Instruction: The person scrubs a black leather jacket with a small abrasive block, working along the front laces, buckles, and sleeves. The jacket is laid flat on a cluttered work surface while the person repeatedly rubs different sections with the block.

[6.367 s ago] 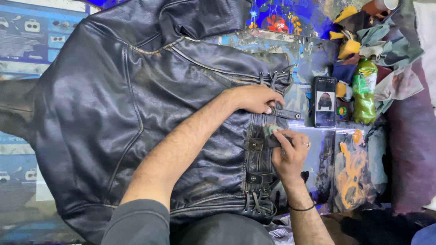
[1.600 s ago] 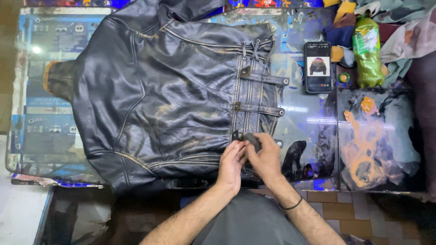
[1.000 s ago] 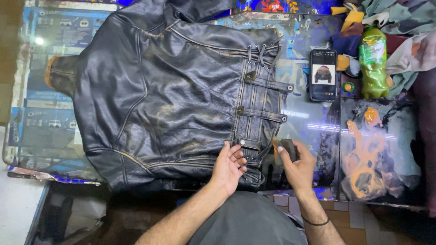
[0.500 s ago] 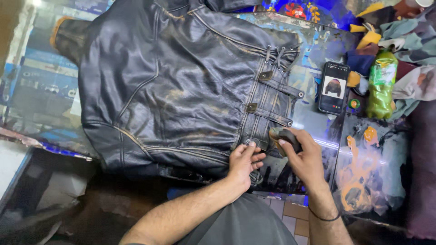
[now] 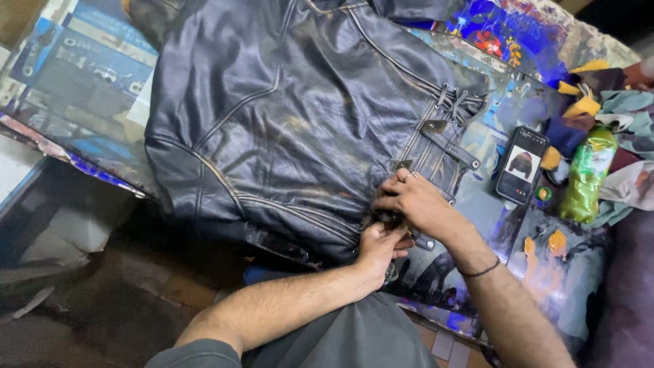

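Dim, glare on the leather jacket (image 5: 286, 123) (lower left shadowed).

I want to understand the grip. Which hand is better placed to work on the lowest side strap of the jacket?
Probably the right hand: it lies over the strap on the black leather jacket; the left hand grips the hem below.

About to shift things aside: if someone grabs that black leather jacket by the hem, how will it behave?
The black leather jacket would probably sag and fold rather than lift flat; it lies creased and draped over the table edge. It looks thick, so likely heavy. Its glossy surface may slide.
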